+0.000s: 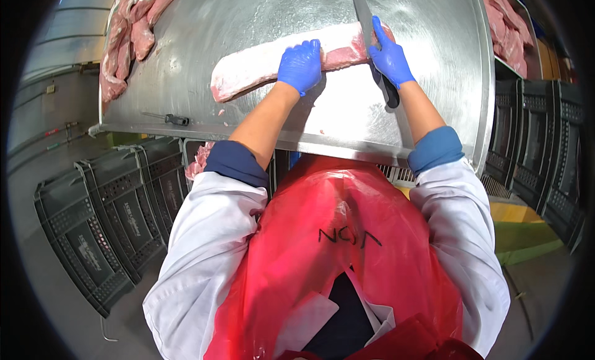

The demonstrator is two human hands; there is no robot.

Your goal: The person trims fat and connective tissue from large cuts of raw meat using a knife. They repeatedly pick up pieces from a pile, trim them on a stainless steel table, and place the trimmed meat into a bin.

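Observation:
A long loin of pale meat (254, 67) with a white fat layer lies across the metal worktable (347, 133), its pink side showing toward me. My left hand (300, 66), in a blue glove, is closed over its middle, fingers pressed on the top. Also gloved in blue, my right hand (392, 58) grips a large knife (363, 14) at the loin's right end. The broad blade points away from me across the meat, and the black handle comes out below the hand. How the fingers wrap the handle is partly hidden.
More meat pieces (124, 44) lie at the table's left edge. Nearby is a thin tool with a black handle (176, 119). Further meat (505, 28) fills a container at the right. Dark plastic crates (108, 220) stand below left, with other crates (536, 133) at the right.

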